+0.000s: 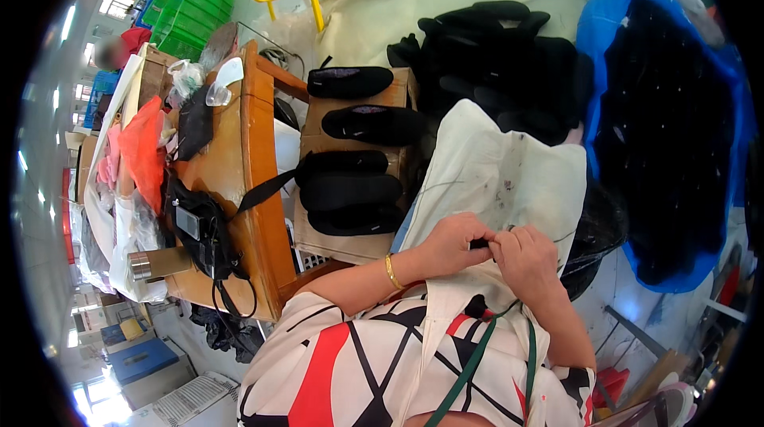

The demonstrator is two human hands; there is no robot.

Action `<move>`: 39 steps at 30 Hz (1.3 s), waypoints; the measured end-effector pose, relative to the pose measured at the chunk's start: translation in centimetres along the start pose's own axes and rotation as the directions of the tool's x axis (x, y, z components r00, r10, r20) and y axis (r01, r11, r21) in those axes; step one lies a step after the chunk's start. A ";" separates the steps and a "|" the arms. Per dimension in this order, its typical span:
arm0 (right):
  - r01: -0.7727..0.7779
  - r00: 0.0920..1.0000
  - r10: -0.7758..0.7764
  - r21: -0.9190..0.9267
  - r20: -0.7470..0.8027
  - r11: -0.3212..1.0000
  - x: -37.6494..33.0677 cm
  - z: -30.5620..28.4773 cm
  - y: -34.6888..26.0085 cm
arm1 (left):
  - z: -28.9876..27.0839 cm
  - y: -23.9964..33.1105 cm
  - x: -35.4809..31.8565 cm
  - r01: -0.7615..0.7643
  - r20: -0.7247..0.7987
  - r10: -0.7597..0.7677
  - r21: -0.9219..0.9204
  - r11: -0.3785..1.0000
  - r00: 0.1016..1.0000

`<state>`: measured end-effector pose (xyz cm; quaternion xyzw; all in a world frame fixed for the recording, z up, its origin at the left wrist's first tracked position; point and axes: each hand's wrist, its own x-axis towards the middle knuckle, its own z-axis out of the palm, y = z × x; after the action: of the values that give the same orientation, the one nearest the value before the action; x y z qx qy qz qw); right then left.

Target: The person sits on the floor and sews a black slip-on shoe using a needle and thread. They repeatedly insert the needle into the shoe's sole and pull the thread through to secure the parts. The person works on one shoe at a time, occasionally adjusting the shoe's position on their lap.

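Note:
My left hand (458, 245) and my right hand (527, 261) meet over my lap, fingertips pinched together. A small dark bit shows between them, too little of it to name. A thin dark line like a thread runs out beside my right fingers. Under and beyond both hands, a stained off-white cloth (493, 160) covers my lap. Left of it, several black slip-on shoes (350, 192) lie in a column on a cardboard box (330, 246). The two farthest shoes show patterned insides.
A heap of black shoes (501, 61) lies beyond the cloth. To the right stands a big blue bag (593, 25) of black items, near a black plastic bag (593, 228). A wooden table (263, 180) at left carries a black bag (203, 224) and a flask (159, 262).

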<state>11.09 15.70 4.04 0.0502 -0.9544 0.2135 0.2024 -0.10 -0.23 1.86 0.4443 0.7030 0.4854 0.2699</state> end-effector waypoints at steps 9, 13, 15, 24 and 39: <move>0.179 0.982 -0.182 -0.070 -0.041 0.981 0.3 -1.2 -1.0 | -0.1 0.5 0.1 -0.030 -0.056 0.028 -0.045 0.999 0.998; 0.082 0.980 -0.050 0.163 -0.194 0.983 0.6 -0.9 -2.1 | -0.3 -0.4 1.2 -0.124 -0.086 0.131 0.079 0.989 0.988; 0.062 0.986 -0.017 0.267 -0.167 0.962 0.2 -1.2 -2.1 | -0.5 -0.3 1.5 -0.137 -0.080 0.146 0.104 0.985 0.986; 0.159 0.813 0.486 0.681 0.320 -0.715 -6.6 -8.0 5.8 | -1.9 -2.1 2.3 -0.176 -0.158 0.240 0.340 0.924 0.958; -0.604 0.643 0.755 0.694 0.133 0.392 -5.1 -1.6 6.0 | 0.3 -3.2 -0.2 0.078 -0.251 -0.094 -0.074 0.994 0.963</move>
<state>15.30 21.88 0.98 -0.2972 -0.7116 0.6164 0.1592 -0.98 -0.71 -1.21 0.3388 0.7345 0.5482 0.2124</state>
